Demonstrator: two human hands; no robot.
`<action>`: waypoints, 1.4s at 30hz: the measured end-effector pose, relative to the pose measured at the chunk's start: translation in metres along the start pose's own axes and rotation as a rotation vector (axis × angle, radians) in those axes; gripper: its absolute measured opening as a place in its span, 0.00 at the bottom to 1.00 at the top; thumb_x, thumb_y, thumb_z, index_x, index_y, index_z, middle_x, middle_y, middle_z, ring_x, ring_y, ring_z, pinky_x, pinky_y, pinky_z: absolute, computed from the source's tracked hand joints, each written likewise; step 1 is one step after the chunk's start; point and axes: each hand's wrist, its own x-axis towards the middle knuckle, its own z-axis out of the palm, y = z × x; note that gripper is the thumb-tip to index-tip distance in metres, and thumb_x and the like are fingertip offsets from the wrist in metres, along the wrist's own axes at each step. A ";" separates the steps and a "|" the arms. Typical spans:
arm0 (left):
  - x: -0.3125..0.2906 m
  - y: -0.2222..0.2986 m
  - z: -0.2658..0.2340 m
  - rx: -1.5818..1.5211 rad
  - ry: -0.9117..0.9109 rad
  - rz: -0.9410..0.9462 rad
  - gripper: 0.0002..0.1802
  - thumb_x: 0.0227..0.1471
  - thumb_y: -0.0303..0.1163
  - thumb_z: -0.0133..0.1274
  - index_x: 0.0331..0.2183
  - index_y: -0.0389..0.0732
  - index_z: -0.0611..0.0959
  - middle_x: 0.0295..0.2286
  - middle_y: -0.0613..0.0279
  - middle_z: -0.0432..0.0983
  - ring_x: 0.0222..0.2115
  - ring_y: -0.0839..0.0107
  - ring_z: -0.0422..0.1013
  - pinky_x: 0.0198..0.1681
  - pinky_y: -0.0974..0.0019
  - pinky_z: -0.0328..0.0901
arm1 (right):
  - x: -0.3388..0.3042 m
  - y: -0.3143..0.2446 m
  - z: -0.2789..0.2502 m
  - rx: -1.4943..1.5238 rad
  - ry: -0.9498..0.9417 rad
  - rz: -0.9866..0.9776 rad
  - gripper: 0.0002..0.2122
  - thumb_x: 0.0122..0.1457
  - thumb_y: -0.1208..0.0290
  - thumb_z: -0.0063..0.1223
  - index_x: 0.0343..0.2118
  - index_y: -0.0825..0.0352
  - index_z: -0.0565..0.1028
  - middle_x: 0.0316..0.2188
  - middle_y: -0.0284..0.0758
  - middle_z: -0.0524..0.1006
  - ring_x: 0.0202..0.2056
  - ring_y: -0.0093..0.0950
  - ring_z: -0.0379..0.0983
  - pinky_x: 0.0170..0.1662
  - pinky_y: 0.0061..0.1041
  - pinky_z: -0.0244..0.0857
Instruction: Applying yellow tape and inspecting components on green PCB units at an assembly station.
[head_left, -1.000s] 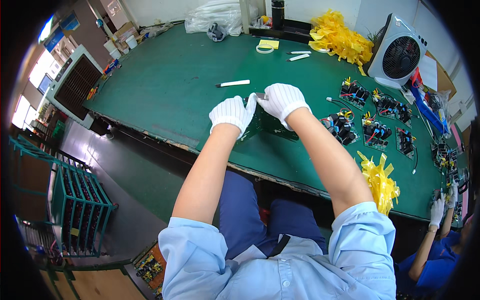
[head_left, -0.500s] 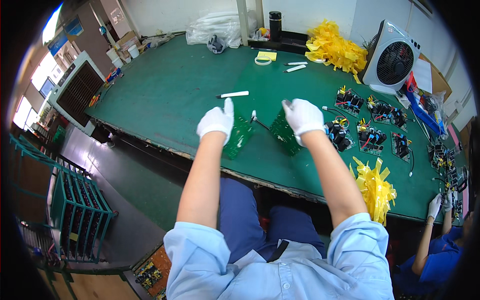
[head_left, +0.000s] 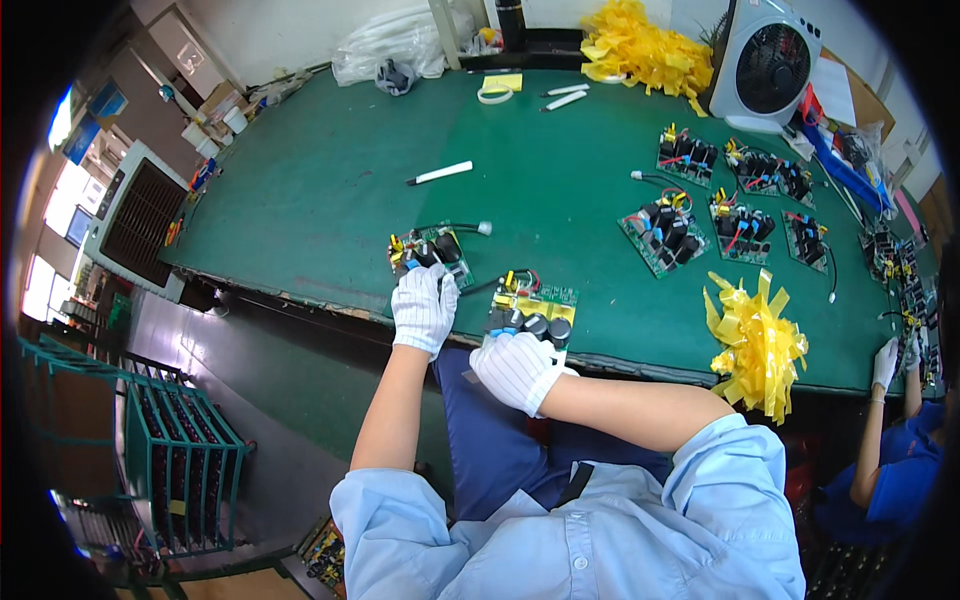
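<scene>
Both my hands wear white gloves. My left hand [head_left: 425, 312] is closed at the near edge of a green circuit board [head_left: 455, 262], whose black, blue and yellow parts face up; a lead with a white plug runs off its right side. Closer to me, my right hand [head_left: 516, 371] grips the near side of a second circuit board [head_left: 545, 305] at the table's front edge. Yellow tape and round black capacitors show on that board. The gloves cover the near portions of both boards, and the fingertips are hidden.
Several more circuit boards [head_left: 664, 235] lie on the green table [head_left: 330, 200] to the right. Beside them is a bunch of yellow tape strips [head_left: 757, 345]. A white-handled knife [head_left: 440, 173] lies beyond my hands; a fan [head_left: 770, 65] stands far right. A co-worker's gloved hand [head_left: 885, 362] is at the right edge.
Both boards have turned from green undersides to component sides showing. My hands have come nearer to me, the right one also leftward. The whole view has shifted slightly.
</scene>
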 end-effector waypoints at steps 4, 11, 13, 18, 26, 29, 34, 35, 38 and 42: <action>-0.009 -0.005 -0.007 -0.177 0.003 0.010 0.26 0.57 0.38 0.51 0.56 0.42 0.74 0.46 0.49 0.75 0.47 0.51 0.71 0.48 0.52 0.66 | -0.009 -0.007 0.008 0.041 0.160 0.008 0.09 0.52 0.64 0.53 0.22 0.62 0.71 0.18 0.34 0.73 0.24 0.30 0.74 0.24 0.32 0.64; 0.030 0.095 -0.066 -0.474 0.013 0.091 0.14 0.51 0.28 0.57 0.42 0.34 0.82 0.35 0.49 0.81 0.37 0.54 0.77 0.45 0.56 0.69 | -0.069 0.031 -0.078 0.387 0.285 0.423 0.19 0.51 0.58 0.62 0.39 0.67 0.74 0.25 0.38 0.75 0.28 0.39 0.74 0.30 0.36 0.69; 0.030 0.110 -0.063 -0.564 -0.104 0.272 0.12 0.53 0.29 0.55 0.39 0.34 0.83 0.33 0.51 0.81 0.34 0.55 0.78 0.43 0.56 0.70 | -0.093 0.051 -0.062 0.324 0.303 0.585 0.21 0.52 0.62 0.59 0.45 0.69 0.71 0.30 0.42 0.77 0.30 0.42 0.75 0.32 0.38 0.70; 0.045 0.125 -0.033 -0.294 -0.479 0.395 0.08 0.54 0.30 0.51 0.28 0.38 0.82 0.26 0.55 0.79 0.26 0.56 0.74 0.31 0.54 0.67 | -0.111 0.074 -0.030 0.294 0.185 0.583 0.14 0.52 0.74 0.53 0.41 0.69 0.69 0.32 0.42 0.72 0.34 0.43 0.73 0.32 0.41 0.69; 0.038 0.122 -0.019 -0.411 -0.285 0.310 0.07 0.50 0.25 0.53 0.32 0.41 0.85 0.44 0.53 0.77 0.50 0.51 0.70 0.53 0.52 0.63 | -0.110 0.070 -0.026 0.143 0.042 0.489 0.12 0.50 0.70 0.51 0.38 0.67 0.73 0.28 0.34 0.70 0.32 0.31 0.71 0.25 0.30 0.66; 0.040 0.125 -0.020 -0.340 -0.324 0.314 0.09 0.51 0.25 0.51 0.34 0.42 0.85 0.46 0.52 0.77 0.52 0.50 0.68 0.55 0.52 0.61 | -0.111 0.070 -0.030 0.210 0.034 0.505 0.12 0.51 0.71 0.54 0.39 0.66 0.74 0.27 0.34 0.70 0.31 0.32 0.70 0.26 0.32 0.65; 0.040 0.122 -0.014 -0.321 -0.355 0.316 0.11 0.50 0.27 0.52 0.37 0.44 0.84 0.47 0.54 0.75 0.53 0.51 0.67 0.55 0.51 0.60 | -0.108 0.069 -0.030 0.192 0.036 0.519 0.13 0.52 0.71 0.53 0.40 0.68 0.74 0.26 0.33 0.69 0.30 0.31 0.70 0.25 0.31 0.65; 0.038 0.119 -0.012 -0.317 -0.357 0.321 0.11 0.49 0.28 0.53 0.37 0.46 0.83 0.47 0.56 0.75 0.54 0.52 0.67 0.54 0.50 0.59 | -0.107 0.068 -0.030 0.190 0.030 0.524 0.13 0.52 0.71 0.53 0.40 0.68 0.75 0.26 0.33 0.69 0.30 0.31 0.70 0.25 0.31 0.65; 0.038 0.118 -0.011 -0.324 -0.356 0.323 0.11 0.49 0.28 0.53 0.37 0.45 0.83 0.47 0.55 0.75 0.54 0.52 0.67 0.54 0.50 0.60 | -0.105 0.066 -0.029 0.195 0.028 0.542 0.13 0.52 0.71 0.53 0.41 0.68 0.75 0.26 0.33 0.69 0.30 0.32 0.70 0.25 0.31 0.65; 0.038 0.118 -0.010 -0.338 -0.335 0.324 0.13 0.49 0.27 0.52 0.39 0.45 0.83 0.46 0.55 0.75 0.53 0.52 0.68 0.53 0.50 0.60 | -0.104 0.066 -0.034 0.205 -0.006 0.565 0.12 0.53 0.71 0.53 0.41 0.67 0.75 0.26 0.34 0.69 0.30 0.32 0.70 0.25 0.31 0.65</action>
